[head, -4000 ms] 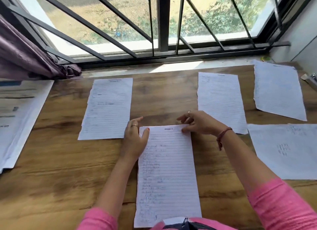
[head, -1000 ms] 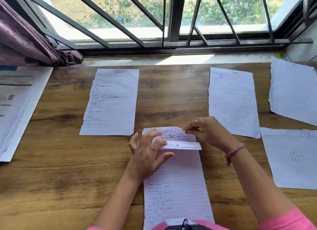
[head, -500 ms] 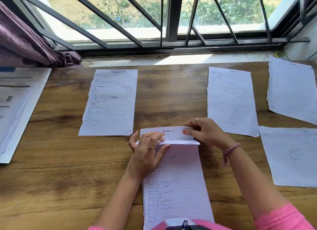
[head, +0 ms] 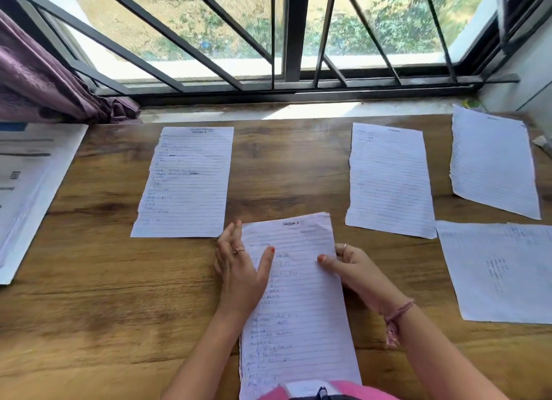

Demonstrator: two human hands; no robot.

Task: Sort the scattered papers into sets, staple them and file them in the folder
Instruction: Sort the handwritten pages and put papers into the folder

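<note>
White lined handwritten sheet set headed "Section" [head: 294, 295] lies flat on brown wooden counter [head: 89, 310], centre, nearest me. My left hand [head: 242, 272] rests beside left edge, fingers straight, thumb on paper. My right hand [head: 351, 268] pinches right edge, likely squaring pages for stapling. Four other lined sheets lie well apart.

On a wooden table [head: 89, 295] below a barred window [head: 286, 32], the left hand [head: 239, 268] rests flat along one edge of a lined sheet [head: 298, 310] while the right hand [head: 352, 271] pinches its other edge, with 4 other handwritten pages lying around.
</note>
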